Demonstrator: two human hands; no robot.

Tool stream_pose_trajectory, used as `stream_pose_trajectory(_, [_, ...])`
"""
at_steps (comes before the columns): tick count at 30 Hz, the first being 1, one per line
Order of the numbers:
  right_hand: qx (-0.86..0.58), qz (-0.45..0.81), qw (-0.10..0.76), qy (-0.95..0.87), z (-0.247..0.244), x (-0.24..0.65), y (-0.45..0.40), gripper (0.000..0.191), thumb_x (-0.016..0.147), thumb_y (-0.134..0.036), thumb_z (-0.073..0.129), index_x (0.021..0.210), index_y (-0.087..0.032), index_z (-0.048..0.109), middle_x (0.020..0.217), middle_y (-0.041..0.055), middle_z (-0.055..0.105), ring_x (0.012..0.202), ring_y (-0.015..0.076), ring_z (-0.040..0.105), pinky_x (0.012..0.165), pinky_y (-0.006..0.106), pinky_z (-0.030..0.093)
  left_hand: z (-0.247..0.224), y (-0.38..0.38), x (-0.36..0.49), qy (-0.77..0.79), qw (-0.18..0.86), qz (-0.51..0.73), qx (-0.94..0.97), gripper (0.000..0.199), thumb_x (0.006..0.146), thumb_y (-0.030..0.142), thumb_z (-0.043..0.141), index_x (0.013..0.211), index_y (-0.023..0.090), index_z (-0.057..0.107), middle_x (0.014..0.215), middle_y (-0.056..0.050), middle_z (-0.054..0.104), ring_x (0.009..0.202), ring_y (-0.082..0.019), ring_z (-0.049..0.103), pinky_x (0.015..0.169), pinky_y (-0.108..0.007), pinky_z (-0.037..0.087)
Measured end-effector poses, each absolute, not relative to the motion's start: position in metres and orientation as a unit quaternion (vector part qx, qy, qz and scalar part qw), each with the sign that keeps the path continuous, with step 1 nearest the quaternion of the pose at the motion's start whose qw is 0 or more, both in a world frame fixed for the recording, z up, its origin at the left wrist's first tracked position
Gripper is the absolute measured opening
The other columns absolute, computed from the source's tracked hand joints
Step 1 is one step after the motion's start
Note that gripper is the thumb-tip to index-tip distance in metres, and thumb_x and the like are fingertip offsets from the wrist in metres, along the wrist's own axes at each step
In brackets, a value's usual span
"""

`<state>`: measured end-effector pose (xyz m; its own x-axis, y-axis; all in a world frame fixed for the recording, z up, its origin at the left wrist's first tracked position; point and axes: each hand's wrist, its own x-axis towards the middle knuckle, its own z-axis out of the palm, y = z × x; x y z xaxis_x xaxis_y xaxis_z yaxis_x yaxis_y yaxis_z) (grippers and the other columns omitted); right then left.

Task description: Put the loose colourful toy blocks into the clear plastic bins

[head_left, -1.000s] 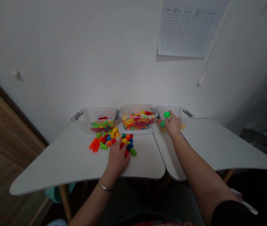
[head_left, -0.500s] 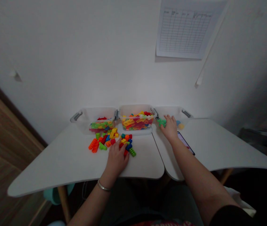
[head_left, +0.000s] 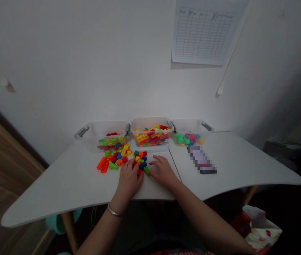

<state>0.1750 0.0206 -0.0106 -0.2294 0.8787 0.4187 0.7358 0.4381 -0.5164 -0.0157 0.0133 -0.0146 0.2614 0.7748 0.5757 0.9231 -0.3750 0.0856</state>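
Note:
A loose pile of colourful toy building bricks (head_left: 124, 150) lies on the white table in front of me. My left hand (head_left: 129, 175), with a silver bangle on its wrist, rests palm down at the pile's near side, fingers apart over red bricks that it partly covers. At the pile's right edge my right hand (head_left: 164, 172) is low over the table, its fingers spread and nothing visible in them. Its thumb is close to a green brick (head_left: 146, 170); I cannot tell whether they touch. Orange bricks (head_left: 103, 165) sit at the pile's left end.
Behind the pile stand three clear bins: a left bin (head_left: 86, 141) with bricks, a middle bin (head_left: 151, 122) heaped with bricks, and a right bin (head_left: 189, 124) holding green, pink and other coloured pieces. A phone (head_left: 202, 160) lies at the right, past the seam between two tabletops.
My right hand has moved from the right bin back left and down to the brick pile. My left hand stays by the bricks. The view has shifted slightly.

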Motion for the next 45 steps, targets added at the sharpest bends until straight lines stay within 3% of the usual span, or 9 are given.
stream_pose_trajectory(5, [-0.481, 0.122, 0.312, -0.810, 0.005, 0.173, 0.013, 0.049, 0.076, -0.030, 0.075, 0.122, -0.019, 0.062, 0.131, 0.0121, 0.058, 0.122, 0.0243, 0.052, 0.106, 0.040, 0.041, -0.016, 0.014, -0.017, -0.539, 0.138, -0.273, -0.785, 0.039, 0.085, 0.029, 0.058, 0.121, 0.016, 0.064, 0.128, -0.017, 0.058, 0.116, -0.033, 0.053, 0.103, -0.051, 0.043])
stream_pose_trajectory(13, [-0.500, 0.062, 0.248, -0.827, 0.008, 0.166, 0.006, 0.030, 0.085, -0.010, 0.055, 0.112, -0.017, 0.065, 0.107, 0.0080, 0.069, 0.103, 0.0224, 0.059, 0.094, 0.035, 0.046, -0.014, 0.013, -0.016, -0.540, 0.137, -0.272, -0.785, 0.038, 0.086, 0.027, 0.056, 0.121, 0.014, 0.064, 0.128, -0.018, 0.059, 0.116, -0.033, 0.054, 0.103, -0.050, 0.044])
stream_pose_trajectory(21, [-0.556, 0.057, 0.281, -0.780, 0.001, 0.171, 0.010, 0.021, 0.084, -0.013, 0.056, 0.103, -0.017, 0.064, 0.101, 0.0097, 0.069, 0.098, 0.0248, 0.059, 0.089, 0.038, 0.047, -0.014, 0.012, -0.017, -0.538, 0.113, -0.287, -0.784, 0.038, 0.084, 0.026, 0.056, 0.120, 0.016, 0.064, 0.127, -0.017, 0.060, 0.117, -0.032, 0.054, 0.103, -0.050, 0.044])
stream_pose_trajectory(25, [-0.553, 0.113, 0.384, -0.730, -0.013, 0.173, 0.019, 0.024, 0.079, -0.011, 0.055, 0.102, -0.018, 0.059, 0.100, 0.0092, 0.067, 0.093, 0.0218, 0.060, 0.086, 0.036, 0.049, -0.014, 0.012, -0.017, -0.540, 0.107, -0.288, -0.784, 0.038, 0.084, 0.026, 0.056, 0.121, 0.016, 0.063, 0.128, -0.016, 0.059, 0.118, -0.031, 0.053, 0.105, -0.049, 0.043])
stream_pose_trajectory(31, [-0.543, 0.153, 0.574, -0.594, -0.007, 0.194, 0.040, 0.020, 0.078, -0.025, 0.052, 0.097, -0.020, 0.056, 0.083, 0.0016, 0.059, 0.062, 0.0145, 0.052, 0.061, 0.029, 0.048, -0.014, 0.012, -0.018, -0.542, 0.101, -0.279, -0.786, 0.039, 0.085, 0.026, 0.056, 0.121, 0.016, 0.064, 0.128, -0.016, 0.059, 0.119, -0.032, 0.053, 0.105, -0.049, 0.044])
stream_pose_trajectory(38, [-0.505, 0.093, 0.658, -0.551, 0.060, 0.221, 0.085, 0.037, 0.081, -0.039, 0.057, 0.111, -0.017, 0.058, 0.105, 0.0096, 0.065, 0.071, 0.0159, 0.059, 0.068, 0.032, 0.051, -0.016, 0.014, -0.019, -0.537, 0.095, -0.282, -0.789, 0.039, 0.084, 0.025, 0.056, 0.121, 0.014, 0.064, 0.128, -0.017, 0.059, 0.118, -0.032, 0.053, 0.105, -0.050, 0.044])
stream_pose_trajectory(42, [-0.517, 0.094, 0.619, -0.583, 0.083, 0.220, 0.116, 0.026, 0.083, -0.037, 0.056, 0.099, -0.018, 0.062, 0.097, 0.0076, 0.069, 0.075, 0.0182, 0.063, 0.074, 0.033, 0.051, -0.015, 0.013, -0.020, -0.535, 0.089, -0.288, -0.789, 0.038, 0.084, 0.026, 0.055, 0.120, 0.017, 0.063, 0.128, -0.015, 0.059, 0.119, -0.031, 0.053, 0.105, -0.050, 0.044])
stream_pose_trajectory(45, [-0.543, 0.068, 0.573, -0.610, 0.088, 0.214, 0.131, 0.023, 0.086, -0.031, 0.054, 0.101, -0.018, 0.065, 0.100, 0.0086, 0.070, 0.089, 0.0204, 0.064, 0.086, 0.035, 0.049, -0.015, 0.013, -0.020, -0.535, 0.086, -0.290, -0.789, 0.038, 0.085, 0.026, 0.055, 0.120, 0.017, 0.063, 0.128, -0.015, 0.059, 0.119, -0.031, 0.052, 0.106, -0.049, 0.044])
